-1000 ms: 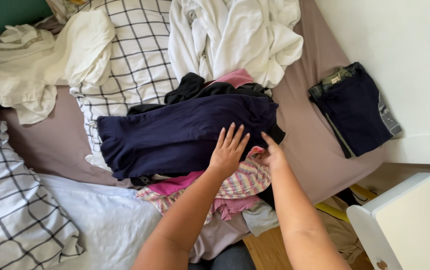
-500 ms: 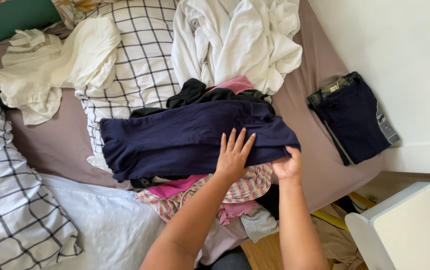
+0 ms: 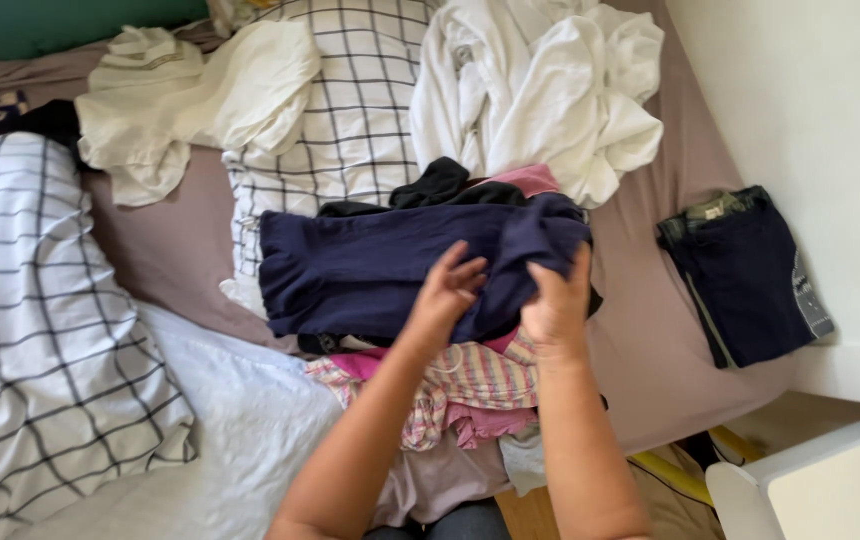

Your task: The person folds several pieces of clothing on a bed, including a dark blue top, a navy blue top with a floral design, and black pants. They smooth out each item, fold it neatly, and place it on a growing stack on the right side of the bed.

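Note:
A navy blue garment [image 3: 370, 265] lies across a pile of clothes on the bed. My right hand [image 3: 557, 305] pinches its right end and lifts the cloth into a fold. My left hand [image 3: 447, 292] rests on the garment just left of that fold, fingers bent into the fabric. Under the navy piece lie a black garment [image 3: 445, 182], a pink one [image 3: 528, 180] and a striped pink cloth [image 3: 480, 378].
A white heap of laundry [image 3: 540, 85] sits at the back. A checked pillow [image 3: 345, 110] and a cream garment [image 3: 190, 100] lie left of it. Folded dark jeans [image 3: 745, 275] rest at the bed's right edge by the wall. A checked duvet [image 3: 40, 330] covers the left.
My left hand went from lying flat on the navy garment to curling into it. My right hand moved up from the edge and gathered the right end into a raised fold.

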